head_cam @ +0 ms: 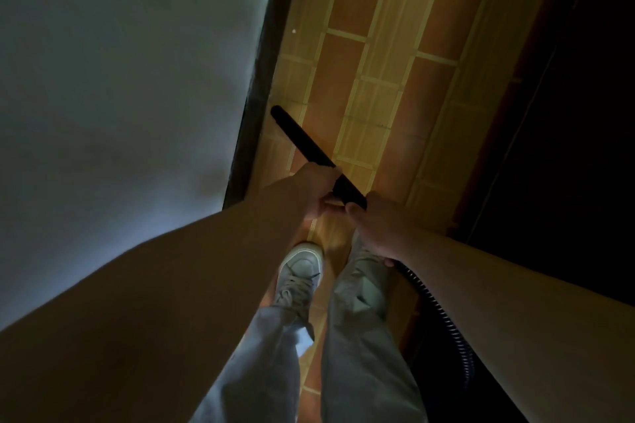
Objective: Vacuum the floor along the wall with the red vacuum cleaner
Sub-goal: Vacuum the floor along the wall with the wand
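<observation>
Left hand, right hand grip wand over tiled floor by wall.

**Pale trousers, laced trainers, bare arms**

We wear loose, light-grey trousers, creased and baggy down both legs, with the hems falling over our shoes. On our left foot is a pale grey-white trainer with a rounded toe cap, a light sole rim and crossed laces of the same tone. Our right trainer shows only partly. Our left grip, right grip and both forearms are bare.
</observation>
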Demonstrator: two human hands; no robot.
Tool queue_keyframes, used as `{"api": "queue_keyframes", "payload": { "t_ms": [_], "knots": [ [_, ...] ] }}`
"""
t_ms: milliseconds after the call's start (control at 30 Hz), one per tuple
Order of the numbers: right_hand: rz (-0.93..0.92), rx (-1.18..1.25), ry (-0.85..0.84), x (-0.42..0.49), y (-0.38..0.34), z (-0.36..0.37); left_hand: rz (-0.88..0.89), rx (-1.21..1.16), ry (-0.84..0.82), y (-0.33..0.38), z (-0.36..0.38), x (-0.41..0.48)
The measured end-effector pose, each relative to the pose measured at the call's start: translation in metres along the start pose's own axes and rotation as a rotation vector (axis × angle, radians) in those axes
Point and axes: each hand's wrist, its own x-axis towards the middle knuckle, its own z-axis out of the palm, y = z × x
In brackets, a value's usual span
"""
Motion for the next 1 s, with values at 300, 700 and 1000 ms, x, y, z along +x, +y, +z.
{"api": "queue_keyframes", "payload": {
  "t_ms": [300,700,1000],
  "knots": [
    [-0.006,0.066,0.038,0.019,-0.012,-0.017,0.033,0.110,0.049,0.028,0.008,0.014],
    [0.033,0.184,0.055,0.022,-0.026,-0.035,0.111,0.173,0.052,0.056,0.010,0.023],
    [0.040,0.255,0.077,0.038,-0.042,-0.049,0.125,0.157,0.046,0.085,0.004,0.036]
  ]
}}
